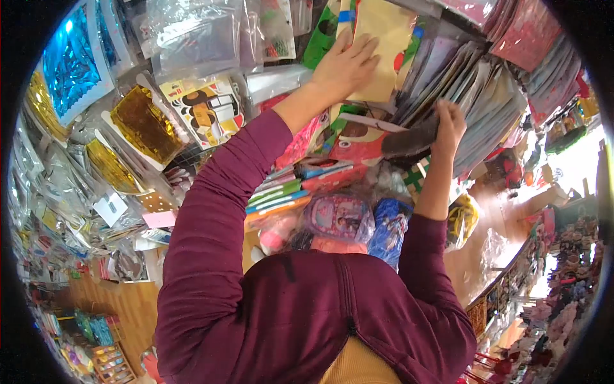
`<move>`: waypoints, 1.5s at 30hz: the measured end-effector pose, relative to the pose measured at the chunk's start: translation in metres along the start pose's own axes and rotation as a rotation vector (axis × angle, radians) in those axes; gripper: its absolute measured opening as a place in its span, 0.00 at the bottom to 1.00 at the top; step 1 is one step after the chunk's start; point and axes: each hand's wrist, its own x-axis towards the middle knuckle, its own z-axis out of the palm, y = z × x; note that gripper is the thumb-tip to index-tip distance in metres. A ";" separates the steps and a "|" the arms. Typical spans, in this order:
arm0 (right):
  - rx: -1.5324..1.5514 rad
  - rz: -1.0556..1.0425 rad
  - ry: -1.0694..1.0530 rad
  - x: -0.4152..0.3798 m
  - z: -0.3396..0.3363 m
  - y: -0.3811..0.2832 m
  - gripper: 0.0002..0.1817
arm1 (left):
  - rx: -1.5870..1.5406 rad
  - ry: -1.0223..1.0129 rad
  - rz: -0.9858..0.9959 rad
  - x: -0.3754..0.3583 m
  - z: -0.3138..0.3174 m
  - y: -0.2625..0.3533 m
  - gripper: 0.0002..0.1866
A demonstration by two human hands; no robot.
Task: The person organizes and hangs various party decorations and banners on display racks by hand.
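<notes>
My left hand point(345, 69) lies with its fingers stretched over a pale yellow flat sheet or bag point(382, 38), pressing on its surface. Beneath that sheet, green and red printed pieces point(320, 41) stick out at the sides. In my right hand point(451, 125) the fingers are closed on a dark grey, soft-looking cloth point(409, 142), which hangs to the left. A red printed item with a round eye point(348, 148) lies just left of the cloth. Right beside my right hand stands a dense row of plastic-wrapped packets point(492, 102).
Gold foil packs point(147, 125), a blue foil pack point(71, 64) and a vehicle cut-out pack point(208, 112) fill the left side. Below my arms sit a pink wrapped bag point(339, 216) and a blue wrapped one point(389, 227). Wooden flooring point(131, 304) shows at lower left.
</notes>
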 end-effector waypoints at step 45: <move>0.251 0.737 -0.339 -0.205 -0.054 0.112 0.11 | -2.324 -0.358 -1.467 -0.187 -0.007 0.149 0.22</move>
